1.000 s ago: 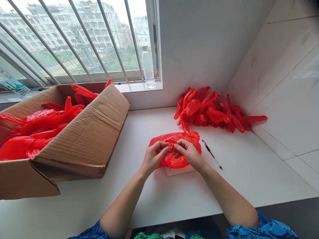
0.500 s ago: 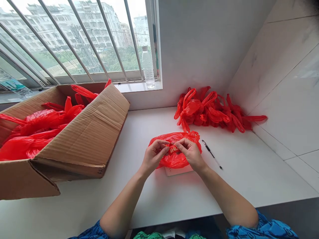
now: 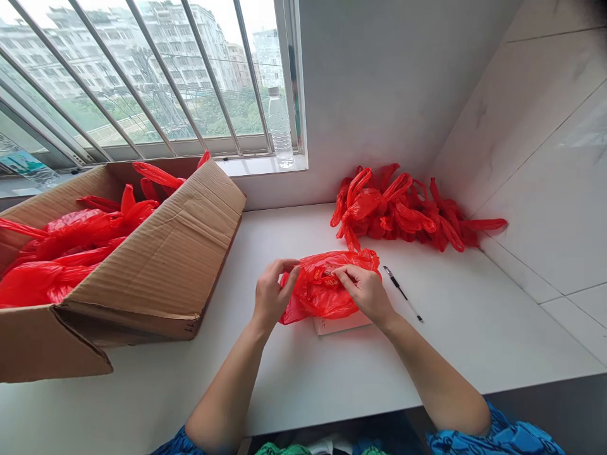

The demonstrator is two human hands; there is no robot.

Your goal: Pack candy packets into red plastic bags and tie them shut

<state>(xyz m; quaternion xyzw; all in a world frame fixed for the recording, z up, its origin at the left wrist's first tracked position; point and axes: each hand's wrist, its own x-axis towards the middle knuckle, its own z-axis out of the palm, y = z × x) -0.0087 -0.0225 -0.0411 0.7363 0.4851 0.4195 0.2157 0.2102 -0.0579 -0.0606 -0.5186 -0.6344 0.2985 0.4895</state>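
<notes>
A crumpled red plastic bag with yellowish print lies in front of me, spread over a flat pale box. At the bag's left edge is my left hand, its thumb and fingers apart and nothing visible between them; whether it touches the bag I cannot tell. My right hand reaches over the bag's right side with thumb and forefinger pinched together. A tiny thin thing seems to sit at those fingertips, too small to name. To the right of the bag, a black-and-clear pen rests on the white table.
An open cardboard box full of red plastic bags stands at the left. Against the back wall lies a heap of knotted red bags. A clear bottle stands on the windowsill, and another bottle is at the far left.
My left hand has come away from my right, moving left, and its fingers have parted. The right hand keeps its pinch in nearly the same place. The bag's left side has spread outward.
</notes>
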